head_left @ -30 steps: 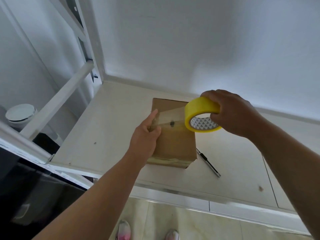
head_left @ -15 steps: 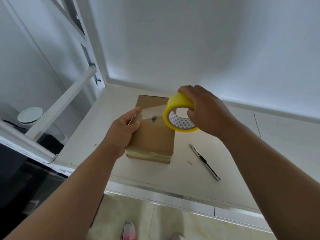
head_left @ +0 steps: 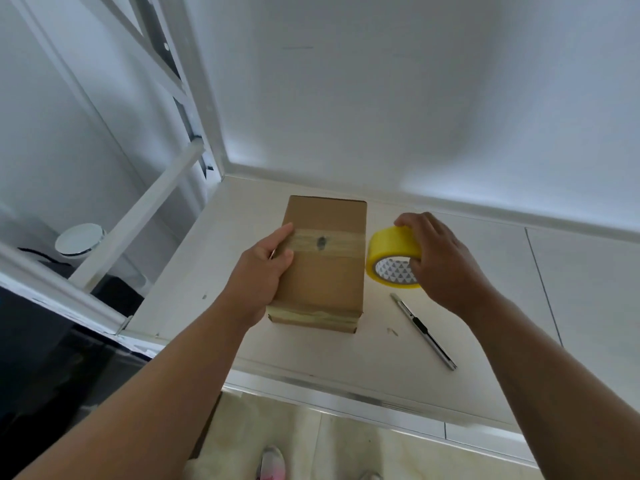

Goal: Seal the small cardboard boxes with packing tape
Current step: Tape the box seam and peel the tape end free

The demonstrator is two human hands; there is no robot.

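Left grip (head_left: 263, 271) is clamped on the left edge of the box (head_left: 322, 292). The thumb lies flat on top and pins the left end of the tape strip (head_left: 332, 242). The other fingers go down the side, where I can't see them. That forearm comes in from the lower left, wrist pretty much straight.

The box sits on the white surface (head_left: 194, 271) close to the back wall, with its long axis pointing away from me. The strip crosses it the short way, nearer the far end, and there's another band of tape around the near end.

The yellow tape roll (head_left: 388, 244) stands on edge just beside the box's right edge, level with the strip. I honestly can't tell if the strip is attached to it or already cut. Right grip (head_left: 443, 268) is closed on the roll, fingers over the top of the rim and thumb at the core, with the wrist cocked down from the right.

The knife (head_left: 424, 332) lies on the surface right of the box, slanting from under the roll toward me and outward. It's way nearer my right grip, but that one's full. So I reckon the cut hinges on freeing a hand without letting the strip lift.
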